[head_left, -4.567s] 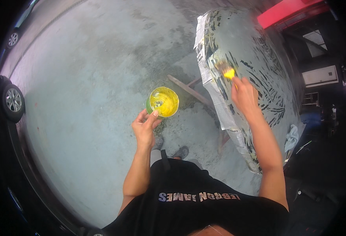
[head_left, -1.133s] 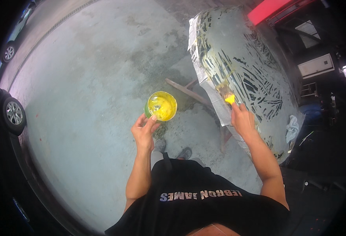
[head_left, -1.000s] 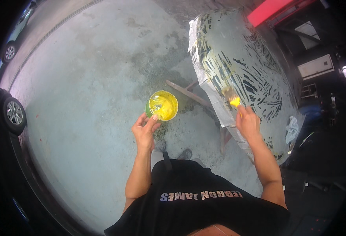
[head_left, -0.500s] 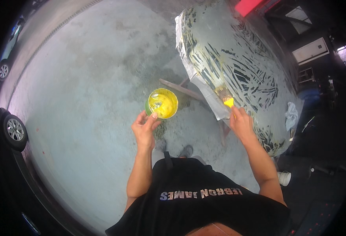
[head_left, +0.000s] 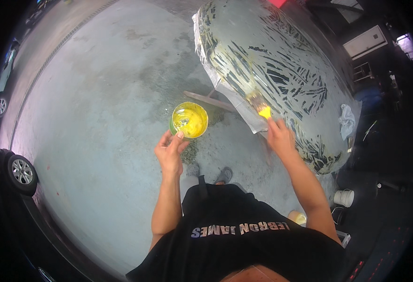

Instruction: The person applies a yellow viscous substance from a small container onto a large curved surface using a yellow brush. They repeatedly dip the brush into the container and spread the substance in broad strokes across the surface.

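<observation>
My left hand [head_left: 170,152] grips a round can [head_left: 197,123] coated inside with yellow liquid, its mouth turned up. A paintbrush [head_left: 264,112] with a yellow handle is held in my right hand [head_left: 280,136]. Its bristles touch or nearly touch the lower left side of a large curved panel [head_left: 291,77], streaked with dark and pale yellowish strokes. Whitish sheeting [head_left: 230,96] hangs along the panel's left edge.
A wooden support bar [head_left: 209,100] shows under the panel. A pale cloth [head_left: 346,121] lies by its right end. A white bucket [head_left: 344,198] and a pale container [head_left: 297,217] are at lower right. Cars with wheels [head_left: 21,171] line the left.
The view has shifted, so the panel appears further left and the buckets at lower right show more. The brush stays at nearly the same part of the panel, and both hands keep their holds.
</observation>
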The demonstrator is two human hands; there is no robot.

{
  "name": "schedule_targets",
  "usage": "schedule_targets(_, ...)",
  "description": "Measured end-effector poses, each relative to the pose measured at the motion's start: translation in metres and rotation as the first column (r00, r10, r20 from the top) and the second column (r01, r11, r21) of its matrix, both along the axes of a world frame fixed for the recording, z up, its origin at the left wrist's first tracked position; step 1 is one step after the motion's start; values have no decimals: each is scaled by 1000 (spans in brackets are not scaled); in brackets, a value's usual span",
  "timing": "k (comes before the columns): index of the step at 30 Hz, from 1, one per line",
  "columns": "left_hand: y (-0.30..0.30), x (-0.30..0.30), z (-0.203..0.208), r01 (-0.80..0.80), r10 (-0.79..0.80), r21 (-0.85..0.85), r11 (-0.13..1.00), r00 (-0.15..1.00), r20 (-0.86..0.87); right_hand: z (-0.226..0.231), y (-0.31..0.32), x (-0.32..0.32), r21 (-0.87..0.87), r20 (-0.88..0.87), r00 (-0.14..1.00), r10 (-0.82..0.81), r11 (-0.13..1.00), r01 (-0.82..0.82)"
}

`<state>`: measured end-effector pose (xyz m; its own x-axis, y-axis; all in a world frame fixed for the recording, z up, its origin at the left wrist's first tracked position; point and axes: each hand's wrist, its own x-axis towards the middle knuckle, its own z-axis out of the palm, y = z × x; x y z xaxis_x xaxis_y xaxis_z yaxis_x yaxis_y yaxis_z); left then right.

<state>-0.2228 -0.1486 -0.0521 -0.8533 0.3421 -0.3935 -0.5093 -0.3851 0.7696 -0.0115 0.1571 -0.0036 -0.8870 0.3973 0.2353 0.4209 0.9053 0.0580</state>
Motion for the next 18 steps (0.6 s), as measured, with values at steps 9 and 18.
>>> schedule_targets(9,6,5,2,26,-26,3,1000,999,-25,42,-18,32,58,-176,984,10,998,0)
schedule_targets(18,10,14,9,23,-23,-13,1000,999,-39,25,10,50,30,-7,1000,16,999,-15)
